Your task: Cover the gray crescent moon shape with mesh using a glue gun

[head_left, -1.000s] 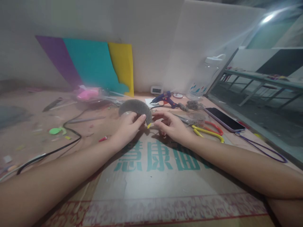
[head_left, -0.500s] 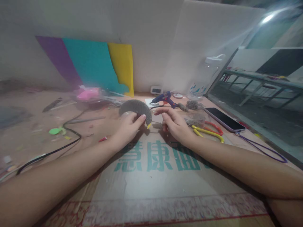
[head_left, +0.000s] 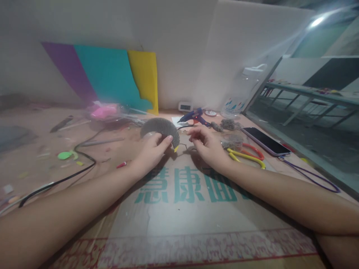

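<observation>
My left hand is closed on a grey, ribbed, crescent-shaped piece, thumb in front and the other fingers mostly hidden. A small yellow tip pokes out at the piece's lower right end. To the right of it, my right hand hovers over the board with bent fingers, the thumb and index finger apart and nothing visible between them. A thin dark wire lies between the two hands; where its ends go is hidden.
Behind the hands lies a blue glue gun with a red light. Pliers with red and yellow handles and a phone are at the right. A clear bottle stands near the wall. At the left runs a black cable.
My right hand has shifted slightly right, and its index finger has bent from a straighter reach. My left hand stays nearly still with the grey piece.
</observation>
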The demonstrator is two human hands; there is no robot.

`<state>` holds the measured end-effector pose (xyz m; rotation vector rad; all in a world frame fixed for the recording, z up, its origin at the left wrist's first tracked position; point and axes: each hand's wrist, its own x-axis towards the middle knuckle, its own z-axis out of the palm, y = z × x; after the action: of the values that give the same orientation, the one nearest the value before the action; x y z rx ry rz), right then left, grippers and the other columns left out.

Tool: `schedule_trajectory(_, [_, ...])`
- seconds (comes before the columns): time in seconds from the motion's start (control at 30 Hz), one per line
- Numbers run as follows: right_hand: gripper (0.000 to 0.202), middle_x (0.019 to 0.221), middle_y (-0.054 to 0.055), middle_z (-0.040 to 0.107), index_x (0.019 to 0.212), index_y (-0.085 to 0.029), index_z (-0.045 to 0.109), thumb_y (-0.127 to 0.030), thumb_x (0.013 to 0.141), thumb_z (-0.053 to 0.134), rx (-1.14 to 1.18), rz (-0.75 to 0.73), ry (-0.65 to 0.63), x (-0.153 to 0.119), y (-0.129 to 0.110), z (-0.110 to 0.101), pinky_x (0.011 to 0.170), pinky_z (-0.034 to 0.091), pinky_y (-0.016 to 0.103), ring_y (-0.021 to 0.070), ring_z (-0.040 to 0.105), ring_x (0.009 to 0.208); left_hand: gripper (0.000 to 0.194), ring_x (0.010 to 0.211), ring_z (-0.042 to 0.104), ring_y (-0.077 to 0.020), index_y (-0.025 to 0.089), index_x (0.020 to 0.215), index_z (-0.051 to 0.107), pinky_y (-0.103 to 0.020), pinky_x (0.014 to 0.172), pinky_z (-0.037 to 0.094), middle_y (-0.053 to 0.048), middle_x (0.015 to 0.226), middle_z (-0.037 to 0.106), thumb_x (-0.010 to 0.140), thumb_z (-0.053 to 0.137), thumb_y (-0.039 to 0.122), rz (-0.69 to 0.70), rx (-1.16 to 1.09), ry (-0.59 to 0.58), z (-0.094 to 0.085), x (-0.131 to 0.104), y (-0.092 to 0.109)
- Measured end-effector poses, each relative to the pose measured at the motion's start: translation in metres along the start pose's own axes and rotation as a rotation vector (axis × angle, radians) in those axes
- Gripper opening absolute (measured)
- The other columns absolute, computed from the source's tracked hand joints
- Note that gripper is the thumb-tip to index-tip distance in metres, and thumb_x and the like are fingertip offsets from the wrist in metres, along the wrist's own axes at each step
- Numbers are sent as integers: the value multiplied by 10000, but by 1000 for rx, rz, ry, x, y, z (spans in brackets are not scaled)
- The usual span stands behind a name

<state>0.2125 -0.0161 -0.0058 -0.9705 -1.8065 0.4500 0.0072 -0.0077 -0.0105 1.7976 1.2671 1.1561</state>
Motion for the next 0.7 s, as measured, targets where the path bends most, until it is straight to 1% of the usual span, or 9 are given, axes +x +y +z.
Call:
schedule_trajectory(0.17, [215,949,37,571,973,-192,611,-77,815,521,-63,-34,22,2,-3,0,827,465,338,160,559,849,367,706,610,-192,202,676,530,-327,661,449,-24,691,624,881,513,506,15,20,1,-1,-1,3])
schedule_trajectory(0.3, [241,924,34,545,978,-187,600,-61,797,503,-61,-31,19,2,-4,1,812,464,345,163,549,826,366,692,607,-190,200,670,534,-324,652,448,-23,676,617,884,506,496,11,43,-4,-1,-1,4])
schedule_trajectory(0.47, [297,871,16,533,979,-196,570,-28,767,448,-7,5,-2,1,-1,2,786,461,336,163,561,821,385,687,613,-187,204,671,540,-309,618,446,-25,679,632,880,512,526,28,23,-9,0,1,-3])
schedule_trajectory(0.63, [189,881,21,537,943,-190,572,-87,800,502,-22,6,4,1,-2,2,781,449,334,162,540,813,394,696,609,-193,206,667,555,-315,630,450,-26,678,629,874,511,538,43,43,-8,0,2,-6])
schedule_trajectory(0.7, [186,876,20,531,939,-188,569,-87,797,505,-28,-2,8,1,-3,2,783,444,332,160,533,811,391,696,607,-194,208,669,549,-317,632,447,-26,678,629,872,508,540,34,38,-7,0,1,-5])
